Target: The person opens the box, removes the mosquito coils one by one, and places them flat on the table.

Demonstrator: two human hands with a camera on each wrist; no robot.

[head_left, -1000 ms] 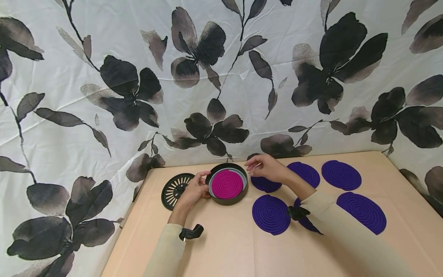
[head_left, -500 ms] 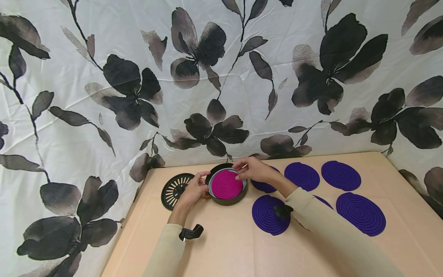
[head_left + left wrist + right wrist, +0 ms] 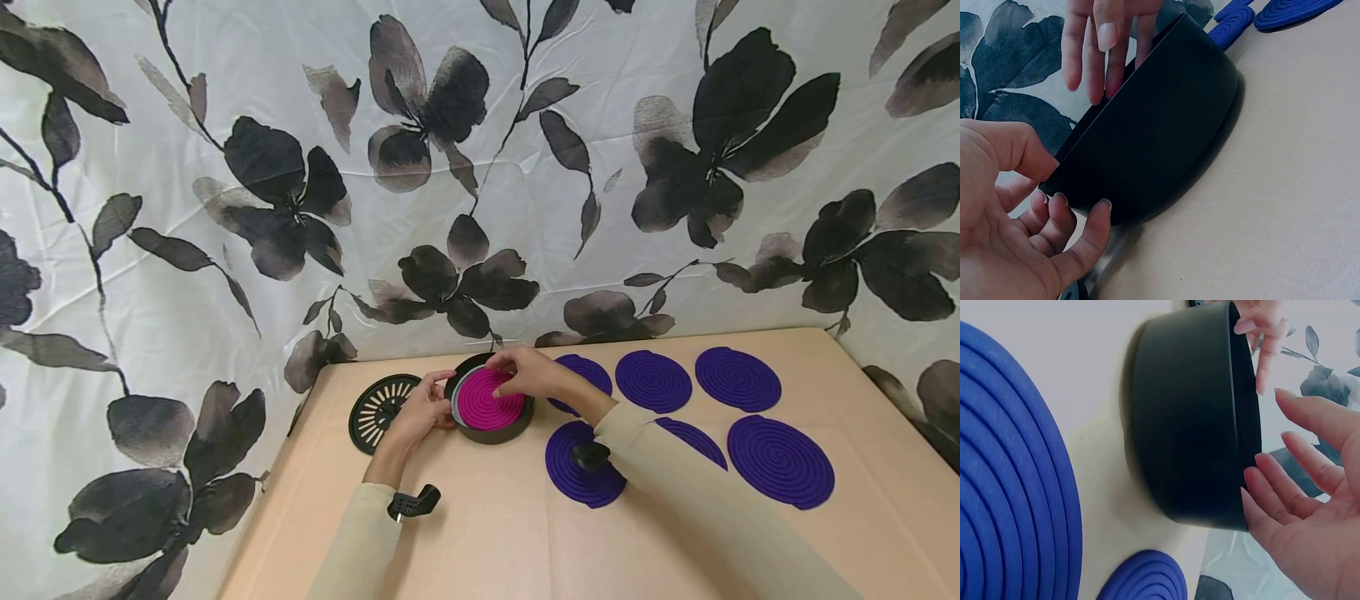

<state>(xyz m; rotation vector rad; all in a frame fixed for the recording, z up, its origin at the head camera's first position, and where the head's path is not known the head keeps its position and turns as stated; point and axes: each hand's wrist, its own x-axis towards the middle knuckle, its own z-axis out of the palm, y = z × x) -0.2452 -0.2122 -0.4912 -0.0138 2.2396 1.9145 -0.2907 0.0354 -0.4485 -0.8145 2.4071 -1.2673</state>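
A round black holder (image 3: 491,437) stands upright at the back of the table, with a magenta spiral coaster (image 3: 483,404) in its opening inside a pale grey ring. My left hand (image 3: 422,415) grips the holder's left side, thumb at the rim and fingers against the outer wall (image 3: 1154,137). My right hand (image 3: 531,373) reaches over the rim from the right. Its fingertips dip just inside the rim in the right wrist view, and the thumb (image 3: 1313,415) is spread away from them. The coaster is hidden in both wrist views.
Several dark blue spiral coasters (image 3: 738,379) lie flat to the right, some partly under my right arm. A black slotted disc (image 3: 378,410) lies left of the holder, partly behind my left hand. A floral cloth (image 3: 525,183) hangs along the table's back edge.
My right hand has moved left from beside the holder to over its opening, its fingers now above the magenta coaster. My left hand has kept its grip in place.
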